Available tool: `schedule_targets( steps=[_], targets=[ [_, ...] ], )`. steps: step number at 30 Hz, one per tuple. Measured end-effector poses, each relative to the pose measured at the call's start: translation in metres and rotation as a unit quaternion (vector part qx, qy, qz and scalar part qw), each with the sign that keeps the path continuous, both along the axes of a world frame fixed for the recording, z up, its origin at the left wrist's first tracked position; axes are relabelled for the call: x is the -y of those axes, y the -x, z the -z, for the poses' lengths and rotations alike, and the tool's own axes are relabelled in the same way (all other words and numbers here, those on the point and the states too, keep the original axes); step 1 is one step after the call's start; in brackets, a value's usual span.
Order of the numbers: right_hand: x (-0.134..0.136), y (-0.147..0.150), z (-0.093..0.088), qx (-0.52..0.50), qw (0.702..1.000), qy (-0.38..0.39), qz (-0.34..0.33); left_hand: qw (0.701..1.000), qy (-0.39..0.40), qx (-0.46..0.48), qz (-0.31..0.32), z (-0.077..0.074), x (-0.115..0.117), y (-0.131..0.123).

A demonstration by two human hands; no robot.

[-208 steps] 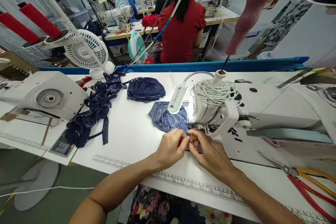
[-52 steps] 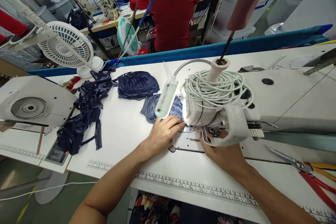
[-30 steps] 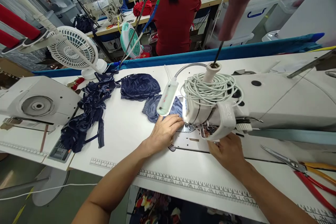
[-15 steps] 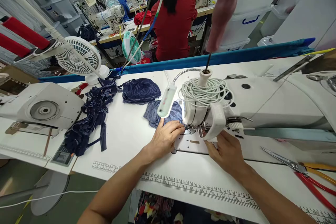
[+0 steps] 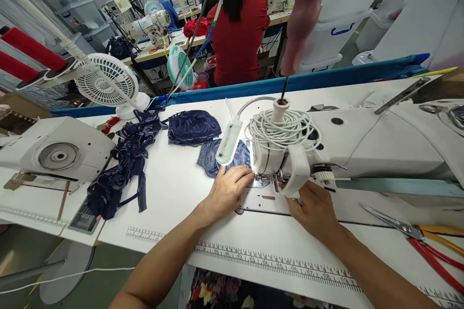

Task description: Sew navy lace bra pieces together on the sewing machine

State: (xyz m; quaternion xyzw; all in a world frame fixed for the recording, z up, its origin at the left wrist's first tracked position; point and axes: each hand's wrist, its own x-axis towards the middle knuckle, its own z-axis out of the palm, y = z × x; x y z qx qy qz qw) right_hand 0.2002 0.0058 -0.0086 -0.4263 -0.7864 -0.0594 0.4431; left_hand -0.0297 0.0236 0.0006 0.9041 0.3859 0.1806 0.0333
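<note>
My left hand [image 5: 229, 187] lies flat at the left of the sewing machine's needle plate [image 5: 266, 199], fingers stretched toward the presser foot. Just beyond its fingertips is a blue patterned lace cup piece [image 5: 208, 158], partly under a small lamp [image 5: 229, 142]. At the right of the needle area, my right hand [image 5: 314, 210] is closed, thumb and fingers drawn together. Its fingertips pass behind the white machine head [image 5: 296, 171], so what they pinch is hidden. A second navy lace cup [image 5: 194, 127] rests farther back on the table.
Navy straps and fabric [image 5: 125, 164] lie in a heap at the left, beside another white machine [image 5: 58, 149] and a fan [image 5: 107, 79]. Scissors [image 5: 409, 228] are at the right. Coiled white cord [image 5: 282, 128] sits atop the machine. A person in red [image 5: 237, 38] sits ahead.
The whole view has shifted very slightly. Both hands keep nearly the same places at the machine, and the lace pieces show no clear movement.
</note>
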Motion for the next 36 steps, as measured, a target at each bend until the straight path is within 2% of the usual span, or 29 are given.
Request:
schedule_targets(
  steps=[8,11,18,22,25,27,29,31,33,36],
  targets=[
    [0.004,0.003,-0.001,-0.003,1.0,0.019,-0.001,0.999,0.012,0.029,0.0,0.002,0.004,0.002],
    [0.004,0.005,0.003,0.001,1.0,0.023,-0.002,0.998,-0.008,0.048,-0.035,0.003,0.004,0.002],
    [0.001,0.007,0.009,0.034,0.999,0.019,-0.003,0.994,-0.026,0.01,-0.108,0.008,-0.003,-0.003],
    [0.002,0.008,0.004,0.064,0.998,-0.021,-0.02,0.988,-0.026,0.047,-0.143,-0.004,0.007,0.019],
    [0.008,0.012,-0.004,0.082,0.994,-0.059,-0.044,0.984,-0.034,0.091,-0.149,-0.019,0.028,0.04],
    [0.016,0.019,-0.012,0.084,0.992,-0.071,-0.062,0.98,-0.037,0.144,-0.132,-0.028,0.045,0.047],
    [0.025,0.03,-0.021,0.059,0.991,-0.035,-0.114,0.97,-0.032,0.219,-0.1,-0.033,0.061,0.047],
    [0.032,0.041,-0.031,0.006,0.979,0.053,-0.194,0.958,-0.02,0.279,-0.067,-0.036,0.072,0.042],
    [0.037,0.052,-0.039,-0.051,0.947,0.175,-0.264,0.952,-0.004,0.301,-0.05,-0.035,0.08,0.037],
    [0.039,0.062,-0.046,-0.109,0.881,0.339,-0.312,0.946,0.02,0.321,-0.046,-0.034,0.085,0.032]
  ],
)
